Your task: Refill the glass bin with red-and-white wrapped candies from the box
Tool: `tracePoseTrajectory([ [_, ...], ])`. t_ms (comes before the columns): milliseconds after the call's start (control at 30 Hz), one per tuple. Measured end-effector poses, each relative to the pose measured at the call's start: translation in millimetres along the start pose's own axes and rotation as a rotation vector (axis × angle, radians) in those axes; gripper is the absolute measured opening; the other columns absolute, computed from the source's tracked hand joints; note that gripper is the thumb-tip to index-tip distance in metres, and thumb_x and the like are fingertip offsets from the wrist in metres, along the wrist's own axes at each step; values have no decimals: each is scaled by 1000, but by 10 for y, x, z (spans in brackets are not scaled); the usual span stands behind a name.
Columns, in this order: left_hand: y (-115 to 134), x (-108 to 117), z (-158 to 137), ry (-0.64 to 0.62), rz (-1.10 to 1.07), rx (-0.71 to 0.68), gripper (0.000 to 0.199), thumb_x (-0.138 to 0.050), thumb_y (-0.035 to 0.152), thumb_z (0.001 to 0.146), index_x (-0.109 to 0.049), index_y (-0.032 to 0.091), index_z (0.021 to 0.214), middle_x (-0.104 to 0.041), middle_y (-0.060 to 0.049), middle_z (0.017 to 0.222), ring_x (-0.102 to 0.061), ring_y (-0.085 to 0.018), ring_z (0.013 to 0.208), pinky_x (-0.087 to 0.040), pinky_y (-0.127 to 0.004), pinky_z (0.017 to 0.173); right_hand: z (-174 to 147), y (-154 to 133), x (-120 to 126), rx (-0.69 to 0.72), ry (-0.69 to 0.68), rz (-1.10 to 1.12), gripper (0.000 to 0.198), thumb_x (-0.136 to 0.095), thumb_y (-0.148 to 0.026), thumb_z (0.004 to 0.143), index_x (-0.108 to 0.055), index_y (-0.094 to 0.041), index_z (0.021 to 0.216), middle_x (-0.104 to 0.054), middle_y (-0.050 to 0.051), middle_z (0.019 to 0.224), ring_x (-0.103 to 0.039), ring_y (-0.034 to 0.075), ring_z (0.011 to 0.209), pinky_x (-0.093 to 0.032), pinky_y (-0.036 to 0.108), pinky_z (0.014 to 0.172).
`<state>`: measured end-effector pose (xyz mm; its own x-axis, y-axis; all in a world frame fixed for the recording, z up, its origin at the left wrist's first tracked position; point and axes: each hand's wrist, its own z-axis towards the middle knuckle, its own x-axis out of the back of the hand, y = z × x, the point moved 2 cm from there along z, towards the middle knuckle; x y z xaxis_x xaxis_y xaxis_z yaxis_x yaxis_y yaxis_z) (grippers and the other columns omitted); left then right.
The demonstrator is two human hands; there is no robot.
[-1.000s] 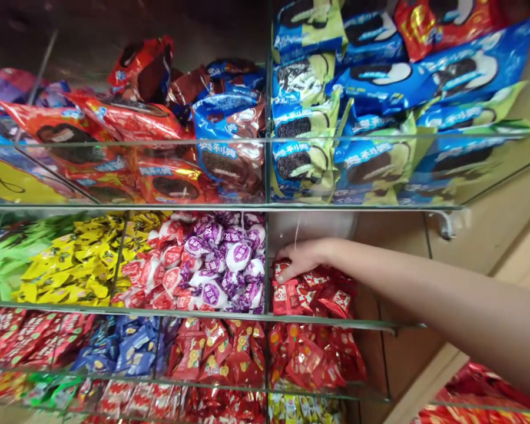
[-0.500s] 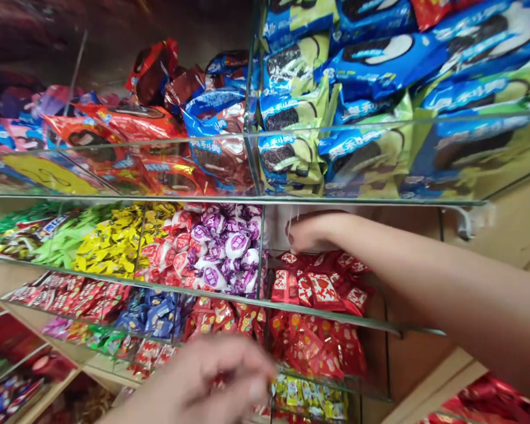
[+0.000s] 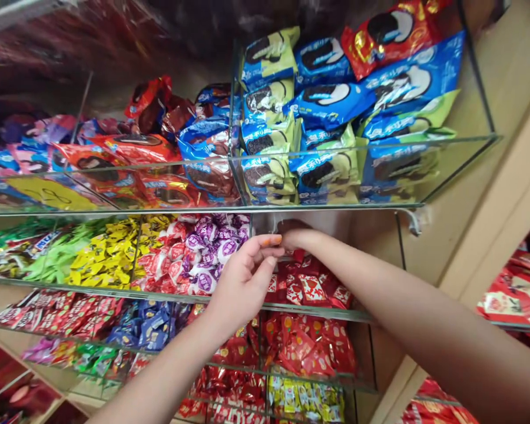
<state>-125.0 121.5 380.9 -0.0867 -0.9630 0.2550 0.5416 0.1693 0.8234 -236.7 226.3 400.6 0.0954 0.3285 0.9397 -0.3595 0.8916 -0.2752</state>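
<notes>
In a bin [image 3: 309, 311] of the glass shelving lie the red packets [image 3: 311, 288], right hand [image 3: 297, 238] above them, its fingers too hidden to tell their state. Left hand [image 3: 248, 280], half curled, overlaps it; I cannot tell whether it pinches anything. With hands so crowded, a knuckle could knock the upper shelf [image 3: 203, 210] or spill packets forward. Wrapped sweets [image 3: 205, 282] adjoin; a wooden upright [image 3: 490, 229] stands beyond.
</notes>
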Motion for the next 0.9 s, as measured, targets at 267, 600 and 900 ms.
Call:
tracePoseTrajectory([
  [267, -76, -272, -103, -61, -114, 90, 72, -53, 21, 77, -9, 28, 133, -48, -6, 115, -51, -15, 97, -41, -32, 87, -1089, 152, 129, 62, 19, 1175, 16, -55, -33, 75, -50, -17, 74, -58, -3, 59, -54, 8, 47, -44, 19, 45],
  [600, 5, -385, -9, -28, -357, 201, 42, -51, 15, 79, -39, 16, 119, -59, -8, 98, -56, -11, 82, -43, -22, 74, -1465, 456, -19, 114, 374, 1145, 6, -53, -26, 79, -54, -20, 80, -66, 1, 77, -63, 12, 66, -53, 26, 63],
  [900, 51, -489, -51, -71, -869, 302, 54, -47, 3, 79, -25, 20, 126, -55, -9, 100, -54, -10, 78, -42, -21, 68, -1622, 446, -158, 632, 620, 350, 33, -46, -4, 74, -54, -23, 100, -48, 8, 121, -38, 23, 118, -37, 44, 95],
])
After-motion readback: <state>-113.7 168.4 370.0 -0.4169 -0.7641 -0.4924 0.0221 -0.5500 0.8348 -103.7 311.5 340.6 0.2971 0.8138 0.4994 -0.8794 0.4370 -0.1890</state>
